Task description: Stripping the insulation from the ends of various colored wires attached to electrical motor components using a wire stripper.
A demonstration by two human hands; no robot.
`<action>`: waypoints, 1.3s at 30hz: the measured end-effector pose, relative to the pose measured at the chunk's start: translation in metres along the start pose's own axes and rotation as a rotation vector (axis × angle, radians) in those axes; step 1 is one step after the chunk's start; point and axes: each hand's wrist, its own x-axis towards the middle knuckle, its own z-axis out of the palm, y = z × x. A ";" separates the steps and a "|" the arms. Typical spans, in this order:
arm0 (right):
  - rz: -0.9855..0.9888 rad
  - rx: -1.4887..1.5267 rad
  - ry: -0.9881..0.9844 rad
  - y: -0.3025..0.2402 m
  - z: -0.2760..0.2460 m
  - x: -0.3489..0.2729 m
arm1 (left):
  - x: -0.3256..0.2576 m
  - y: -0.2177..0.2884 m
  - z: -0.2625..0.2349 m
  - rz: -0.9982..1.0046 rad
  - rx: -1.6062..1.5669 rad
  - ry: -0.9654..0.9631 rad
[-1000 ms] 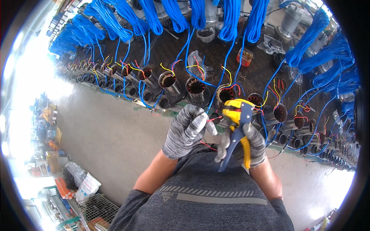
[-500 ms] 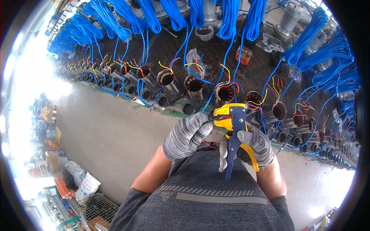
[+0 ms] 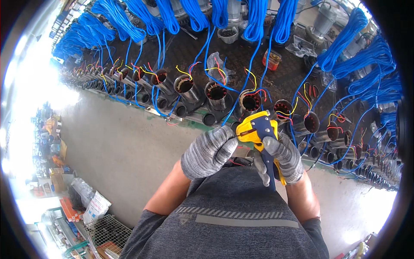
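Note:
In gloved fingers, my right hand (image 3: 283,157) grips a wire stripper (image 3: 271,162) with a yellow head and dark blue and yellow handles. Its handles are squeezed close together, and its jaws point to the left. My left hand (image 3: 208,152), in a grey knit glove, pinches a thin wire right at the jaws. Only a short dark bit of that wire shows between the fingertips and the yellow head; the rest is hidden by the glove. Just beyond the tool stand metal motor housings (image 3: 251,103) with copper-red windings inside and red, yellow and blue leads sticking out.
A long dark bench (image 3: 172,56) carries a curved row of such housings. Coiled blue cables (image 3: 254,21) lie along its far side. A white cup of small parts (image 3: 227,34), an orange-red jar (image 3: 271,60) and red-handled scissors (image 3: 315,90) sit there too. Boxes and a wire rack (image 3: 110,233) are lower left.
The stripper has tilted and its handles have come together, with the yellow jaws now closed at the wire. Both hands stay in nearly the same place.

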 end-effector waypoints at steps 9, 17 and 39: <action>-0.124 0.251 -0.091 0.011 -0.010 0.003 | -0.006 -0.020 0.009 0.174 0.158 0.085; -0.022 0.083 -0.131 0.012 -0.007 0.005 | 0.008 -0.007 0.008 0.174 0.013 0.158; -0.221 0.157 -0.110 0.016 -0.006 0.010 | 0.004 -0.006 0.006 0.189 0.080 0.111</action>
